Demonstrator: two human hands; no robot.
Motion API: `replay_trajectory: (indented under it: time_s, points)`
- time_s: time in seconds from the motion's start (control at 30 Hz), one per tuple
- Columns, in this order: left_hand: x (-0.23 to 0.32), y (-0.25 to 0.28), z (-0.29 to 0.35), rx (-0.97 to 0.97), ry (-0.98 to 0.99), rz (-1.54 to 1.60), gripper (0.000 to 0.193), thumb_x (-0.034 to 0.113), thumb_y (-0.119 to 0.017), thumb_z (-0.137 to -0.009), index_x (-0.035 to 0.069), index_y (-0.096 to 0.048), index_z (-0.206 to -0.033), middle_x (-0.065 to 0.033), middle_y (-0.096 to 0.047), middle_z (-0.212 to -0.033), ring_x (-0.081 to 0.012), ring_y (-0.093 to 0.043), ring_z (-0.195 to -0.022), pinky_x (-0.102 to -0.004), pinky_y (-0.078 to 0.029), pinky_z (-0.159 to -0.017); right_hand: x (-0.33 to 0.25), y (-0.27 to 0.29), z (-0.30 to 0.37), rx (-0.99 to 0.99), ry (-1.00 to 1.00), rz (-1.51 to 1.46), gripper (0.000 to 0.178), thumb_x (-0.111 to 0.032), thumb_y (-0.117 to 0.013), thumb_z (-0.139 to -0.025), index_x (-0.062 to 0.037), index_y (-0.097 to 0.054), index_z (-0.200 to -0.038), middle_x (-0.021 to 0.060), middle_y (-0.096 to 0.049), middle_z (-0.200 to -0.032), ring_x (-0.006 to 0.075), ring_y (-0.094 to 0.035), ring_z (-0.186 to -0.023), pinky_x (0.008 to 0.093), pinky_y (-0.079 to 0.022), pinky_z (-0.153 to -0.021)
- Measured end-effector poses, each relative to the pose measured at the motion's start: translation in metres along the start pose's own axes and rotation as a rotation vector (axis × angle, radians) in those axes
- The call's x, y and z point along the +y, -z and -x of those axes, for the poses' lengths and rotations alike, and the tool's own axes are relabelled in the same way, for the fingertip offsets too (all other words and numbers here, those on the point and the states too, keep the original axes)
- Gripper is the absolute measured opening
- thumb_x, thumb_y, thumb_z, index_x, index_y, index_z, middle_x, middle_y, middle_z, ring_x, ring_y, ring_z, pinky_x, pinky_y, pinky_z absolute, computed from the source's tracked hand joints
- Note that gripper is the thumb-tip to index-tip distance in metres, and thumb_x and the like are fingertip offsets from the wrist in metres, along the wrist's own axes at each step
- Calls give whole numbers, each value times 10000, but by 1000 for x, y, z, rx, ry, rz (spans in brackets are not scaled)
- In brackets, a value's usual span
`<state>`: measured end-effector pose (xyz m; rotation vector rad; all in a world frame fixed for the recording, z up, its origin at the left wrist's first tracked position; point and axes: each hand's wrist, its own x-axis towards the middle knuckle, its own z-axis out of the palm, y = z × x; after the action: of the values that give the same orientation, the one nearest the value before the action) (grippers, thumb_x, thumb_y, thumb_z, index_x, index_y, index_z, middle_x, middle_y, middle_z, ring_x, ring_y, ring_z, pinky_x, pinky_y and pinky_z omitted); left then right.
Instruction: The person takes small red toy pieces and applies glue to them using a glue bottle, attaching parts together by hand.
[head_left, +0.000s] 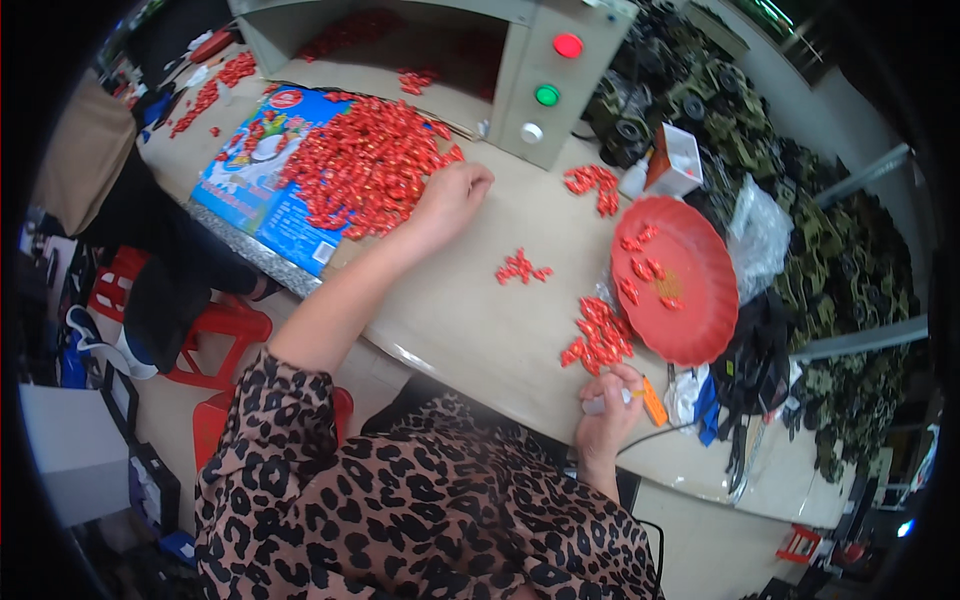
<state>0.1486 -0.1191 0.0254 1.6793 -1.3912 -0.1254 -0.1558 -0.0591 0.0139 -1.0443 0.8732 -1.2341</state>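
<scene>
My left hand (pixel 450 208) is at the right edge of a big heap of small glossy red pieces (pixel 360 165). Its fingers are curled together, and whatever they may hold is hidden. The heap lies on a blue printed sheet (pixel 245 195). Closer to me on the right, my right hand (pixel 603 425) is closed around a small whitish bottle (pixel 606 402) with a yellowish tip. An orange tool (pixel 653 402) lies just beside those fingers. Beyond that hand is a smaller group of red pieces (pixel 603 338), and a few more red pieces (pixel 522 267) lie mid-table.
A red fluted bowl (pixel 690 335) holds a few red pieces. Behind stands a grey machine (pixel 535 90) with a dark opening and round red, green and white buttons. Dark green parts (pixel 820 220) are piled at right. At left, a person (pixel 95 150) is near a red stool (pixel 235 325).
</scene>
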Motion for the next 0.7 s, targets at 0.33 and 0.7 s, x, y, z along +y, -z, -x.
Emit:
replay_trajectory:
  time_s: [0.33,0.7]
  points:
    - [-91,-27,-143,264,124,-230,202,111,-564,-706,17,-587,-883,-196,-567,-889,-323,-551,-813,-374,-455,-714,0,-1,1,13,45,-78,314,-117,-515,-709,-22,-400,-984,93,-456,-774,178,-453,-696,297,-394,-603]
    - [-124,-43,-196,8,101,-178,276,73,-502,-682,18,-569,-944,-214,-553,-951,-335,-548,-875,-376,-459,-745,3,0,-5,61,84,30,317,-192,-584,-682,-14,-427,-891,90,-457,-707,172,-460,-612,273,-398,-512]
